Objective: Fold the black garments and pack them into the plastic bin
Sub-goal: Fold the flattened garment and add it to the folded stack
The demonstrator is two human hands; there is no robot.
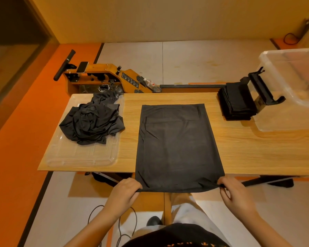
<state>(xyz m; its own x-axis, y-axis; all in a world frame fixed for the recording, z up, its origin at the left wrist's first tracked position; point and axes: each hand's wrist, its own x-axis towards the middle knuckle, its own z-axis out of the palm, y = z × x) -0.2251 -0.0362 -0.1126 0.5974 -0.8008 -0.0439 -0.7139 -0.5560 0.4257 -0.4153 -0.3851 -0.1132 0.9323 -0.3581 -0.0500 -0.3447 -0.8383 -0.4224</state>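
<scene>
A black garment (pixel 177 143) lies flat as a long rectangle on the wooden table (pixel 257 148), its near end hanging over the front edge. My left hand (pixel 125 191) pinches its near left corner and my right hand (pixel 234 189) pinches its near right corner. A crumpled heap of black garments (pixel 92 120) rests on a clear plastic lid (pixel 82 157) at the left. A stack of folded black garments (pixel 236 102) stands at the far right of the table, next to the clear plastic bin (pixel 292 97).
A black clip-like stand (pixel 262 88) sits between the folded stack and the bin. An orange rowing machine (pixel 103 77) lies on the floor behind the table. Cables (pixel 121 229) run along the floor near my feet.
</scene>
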